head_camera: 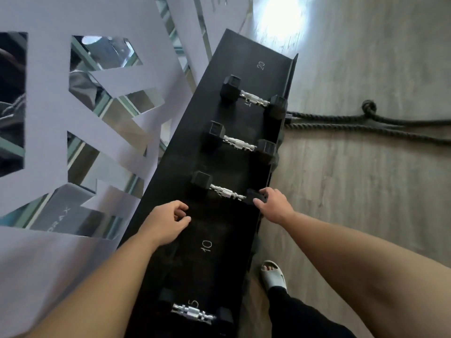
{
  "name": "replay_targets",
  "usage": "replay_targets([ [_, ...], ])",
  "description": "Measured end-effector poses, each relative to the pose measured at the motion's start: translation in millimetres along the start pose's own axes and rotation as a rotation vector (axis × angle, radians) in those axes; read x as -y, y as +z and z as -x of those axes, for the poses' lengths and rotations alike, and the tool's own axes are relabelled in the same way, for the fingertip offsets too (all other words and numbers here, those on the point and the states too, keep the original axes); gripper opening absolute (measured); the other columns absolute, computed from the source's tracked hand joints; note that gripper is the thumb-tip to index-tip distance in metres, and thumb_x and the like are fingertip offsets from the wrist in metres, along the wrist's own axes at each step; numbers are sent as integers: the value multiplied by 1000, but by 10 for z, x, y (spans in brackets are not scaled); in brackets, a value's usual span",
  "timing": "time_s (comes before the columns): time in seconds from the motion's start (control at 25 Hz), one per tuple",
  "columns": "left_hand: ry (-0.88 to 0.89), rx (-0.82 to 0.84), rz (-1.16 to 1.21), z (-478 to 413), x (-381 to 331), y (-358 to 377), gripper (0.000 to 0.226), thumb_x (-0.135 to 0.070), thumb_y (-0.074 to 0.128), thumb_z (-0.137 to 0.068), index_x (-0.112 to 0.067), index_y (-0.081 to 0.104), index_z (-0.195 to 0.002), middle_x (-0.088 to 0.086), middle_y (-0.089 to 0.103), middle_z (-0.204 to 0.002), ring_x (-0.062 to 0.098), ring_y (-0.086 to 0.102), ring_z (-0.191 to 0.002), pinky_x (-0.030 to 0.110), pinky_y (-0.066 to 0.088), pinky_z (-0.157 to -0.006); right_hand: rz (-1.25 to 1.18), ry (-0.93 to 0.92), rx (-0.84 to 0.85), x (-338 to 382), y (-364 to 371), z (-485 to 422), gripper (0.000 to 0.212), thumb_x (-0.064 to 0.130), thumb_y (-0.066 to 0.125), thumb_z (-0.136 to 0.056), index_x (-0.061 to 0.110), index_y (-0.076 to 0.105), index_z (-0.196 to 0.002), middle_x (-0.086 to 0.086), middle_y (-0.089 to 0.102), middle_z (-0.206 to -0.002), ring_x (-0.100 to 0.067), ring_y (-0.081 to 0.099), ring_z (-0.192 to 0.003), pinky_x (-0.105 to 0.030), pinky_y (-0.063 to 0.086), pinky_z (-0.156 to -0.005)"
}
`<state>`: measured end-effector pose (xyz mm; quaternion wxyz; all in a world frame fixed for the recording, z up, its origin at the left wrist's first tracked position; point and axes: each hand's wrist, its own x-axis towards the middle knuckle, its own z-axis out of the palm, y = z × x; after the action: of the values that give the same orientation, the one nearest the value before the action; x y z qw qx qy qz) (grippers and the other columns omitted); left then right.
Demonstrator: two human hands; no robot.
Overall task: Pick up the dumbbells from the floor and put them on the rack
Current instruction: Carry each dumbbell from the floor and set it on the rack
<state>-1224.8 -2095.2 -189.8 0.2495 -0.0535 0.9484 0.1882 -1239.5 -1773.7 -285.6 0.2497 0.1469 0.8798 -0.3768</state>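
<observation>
While the right hand (274, 206) holds 1 end of a black dumbbell with a shiny metal bar (225, 192) and the left hand's (168, 222) fingers curl empty, 4 dumbbells sit on the long black metal rack (234, 57), with none seen on the floor.

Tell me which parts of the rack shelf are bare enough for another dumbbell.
Bare: the "10" patch between the nearest dumbbell and the one under the right hand, and the far "20" end. Crowded: the middle, three dumbbells in a row.
</observation>
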Motion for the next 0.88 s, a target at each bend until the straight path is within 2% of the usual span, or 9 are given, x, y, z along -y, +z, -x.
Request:
replay_targets([
  [0.12,81,-49,14,540,-90,-155,25,-39,74,-92,-36,67,-116,-20,67,-98,2,64,-91,27,52,-77,-55,-61,-56,54,-337,622,43,41,65,-97,13,66,-130,-10,71,-125,-26,66,-113,-31,49,-96],
  [0.24,173,-18,23,1038,-243,-134,19,-43,75,-91,-38,67,-108,-16,69,-100,2,63,-93,24,51,-74,-157,-68,-127,-134,-583,1367,33,38,67,-97,11,72,-114,-11,76,-111,-23,67,-94,-41,57,-93],
  [0.32,240,5,18,1346,-409,-51,16,-46,75,-89,-39,68,-102,-16,69,-99,1,63,-92,20,48,-69,-192,-34,-177,-394,-730,1885,33,38,66,-98,9,72,-111,-10,77,-102,-24,70,-89,-44,60,-90],
  [0.4,308,11,18,1617,-646,46,16,-47,76,-88,-36,72,-99,-15,71,-97,0,64,-90,18,47,-67,-214,10,-234,-710,-903,2378,31,40,65,-98,11,71,-107,-6,78,-92,-21,71,-78,-37,61,-74],
  [0.48,363,28,8,1835,-948,140,17,-45,76,-89,-32,74,-100,-12,72,-97,1,64,-89,18,47,-69,-238,66,-298,-1003,-1090,2800,27,41,65,-98,15,69,-102,-2,76,-86,-14,66,-63,-23,50,-52],
  [0.52,391,41,-7,1923,-1104,174,17,-45,76,-90,-31,74,-100,-12,73,-98,1,64,-90,18,47,-69,-259,90,-326,-1127,-1184,2969,25,41,65,-98,16,67,-100,-1,76,-85,-12,64,-59,-20,45,-46],
  [0.64,491,70,-41,2203,-1678,317,18,-48,76,-89,-32,75,-97,-11,73,-96,4,66,-89,22,50,-72,-369,154,-421,-1559,-1519,3549,25,42,63,-99,17,66,-100,-5,76,-91,-15,63,-62,-21,43,-48],
  [0.8,615,95,-26,2497,-2460,623,26,-55,77,-86,-29,77,-90,-10,75,-85,5,69,-80,19,48,-62,-511,250,-550,-2333,-1814,4238,28,40,60,-101,13,66,-105,-8,72,-91,-22,59,-65,-25,38,-49],
  [0.88,644,111,-21,2611,-2772,872,29,-58,77,-84,-29,77,-88,-9,76,-85,7,70,-81,23,52,-66,-551,300,-594,-2769,-1852,4565,26,39,60,-101,13,65,-102,-9,70,-89,-23,57,-64,-24,36,-47],
])
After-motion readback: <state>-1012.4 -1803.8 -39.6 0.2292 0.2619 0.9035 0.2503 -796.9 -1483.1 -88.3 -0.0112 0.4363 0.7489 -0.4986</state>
